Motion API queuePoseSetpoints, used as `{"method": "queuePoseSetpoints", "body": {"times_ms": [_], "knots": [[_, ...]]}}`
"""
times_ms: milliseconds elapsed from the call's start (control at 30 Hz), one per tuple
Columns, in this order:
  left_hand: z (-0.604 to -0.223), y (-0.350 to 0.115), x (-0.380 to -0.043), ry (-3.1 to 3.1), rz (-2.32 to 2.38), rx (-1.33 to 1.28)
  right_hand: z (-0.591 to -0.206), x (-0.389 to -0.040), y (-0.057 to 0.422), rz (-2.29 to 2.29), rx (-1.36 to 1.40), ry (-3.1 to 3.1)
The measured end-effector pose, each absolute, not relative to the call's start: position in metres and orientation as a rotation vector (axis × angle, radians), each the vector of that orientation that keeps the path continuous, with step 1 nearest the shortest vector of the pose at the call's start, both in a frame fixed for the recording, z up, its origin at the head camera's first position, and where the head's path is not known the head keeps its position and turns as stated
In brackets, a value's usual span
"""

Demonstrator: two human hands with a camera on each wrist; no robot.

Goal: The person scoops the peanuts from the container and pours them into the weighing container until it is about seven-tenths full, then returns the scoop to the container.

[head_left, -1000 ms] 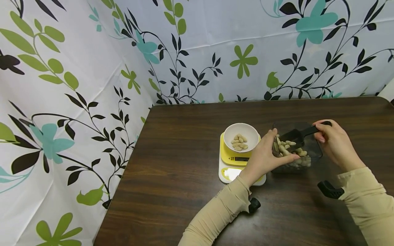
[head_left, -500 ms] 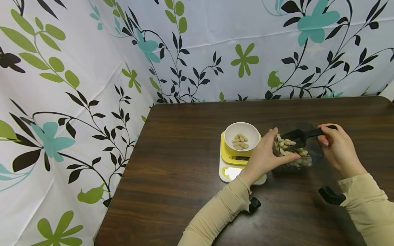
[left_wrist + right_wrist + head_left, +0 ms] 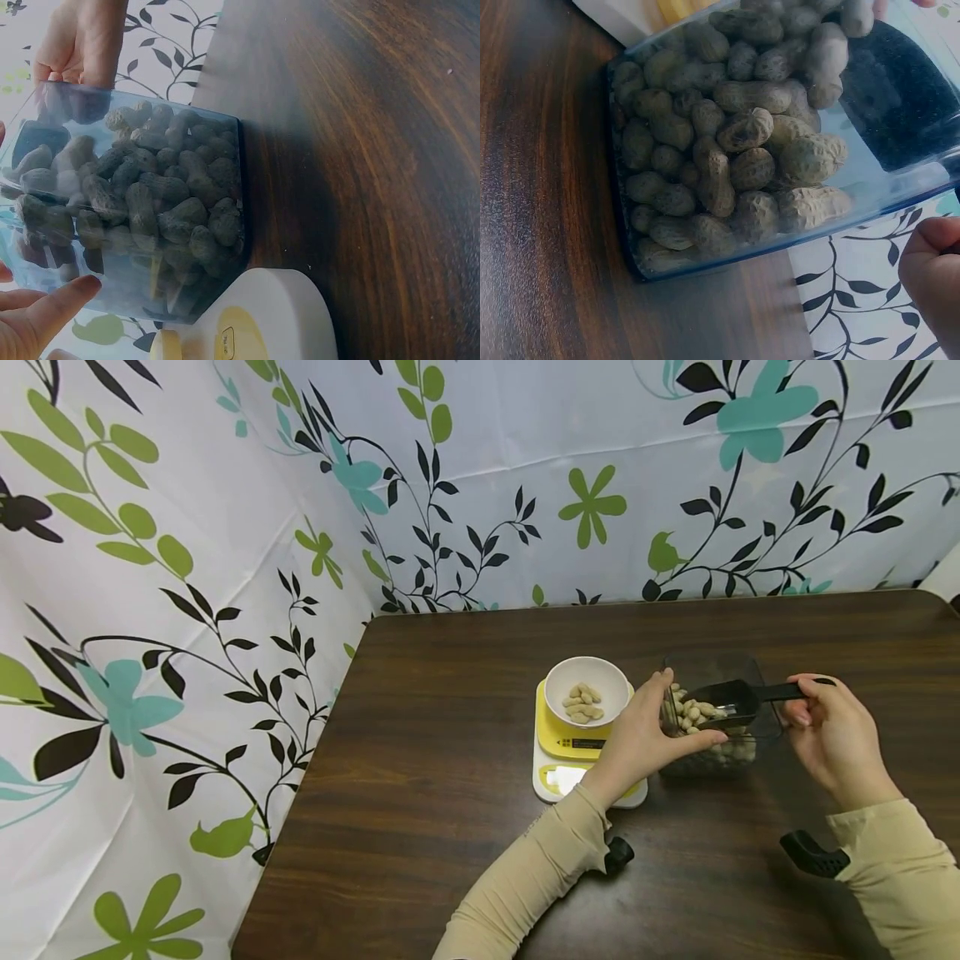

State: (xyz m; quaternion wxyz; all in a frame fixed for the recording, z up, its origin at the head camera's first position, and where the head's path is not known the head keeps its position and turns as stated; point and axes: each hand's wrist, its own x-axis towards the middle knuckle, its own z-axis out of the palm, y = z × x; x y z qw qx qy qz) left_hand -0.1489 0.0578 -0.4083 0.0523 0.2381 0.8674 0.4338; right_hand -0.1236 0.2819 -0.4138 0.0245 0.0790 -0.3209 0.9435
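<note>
A clear square container (image 3: 712,668) of unshelled peanuts (image 3: 686,714) stands on the table. My left hand (image 3: 637,735) grips its left side, thumb along the near wall and fingers at the far left. Pinched by its handle in my right hand (image 3: 840,739) is a black scoop (image 3: 738,703), its head inside the container over the peanuts. In the right wrist view the dark scoop head (image 3: 900,97) shows through the wall above the nuts. Left of the container, a white bowl (image 3: 564,681) with several peanuts rests on a yellow and white kitchen scale (image 3: 555,742).
The dark wooden table (image 3: 420,760) extends left and in front of the scale. Behind and to the left hangs a white curtain (image 3: 480,468) with leaf and flower prints. The left forearm passes close in front of the scale.
My right hand has moved right and toward me, and the scoop has turned flatter within the container. The left hand keeps its grip in nearly the same spot.
</note>
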Motion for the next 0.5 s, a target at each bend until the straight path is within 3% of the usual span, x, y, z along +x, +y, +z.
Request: {"method": "queuePoseSetpoints", "body": {"times_ms": [500], "knots": [[-0.4087,0.0585,-0.1484,2.631,1.338,0.716,-0.419,-0.1186,0.2867,2.99,0.179,-0.763]]}}
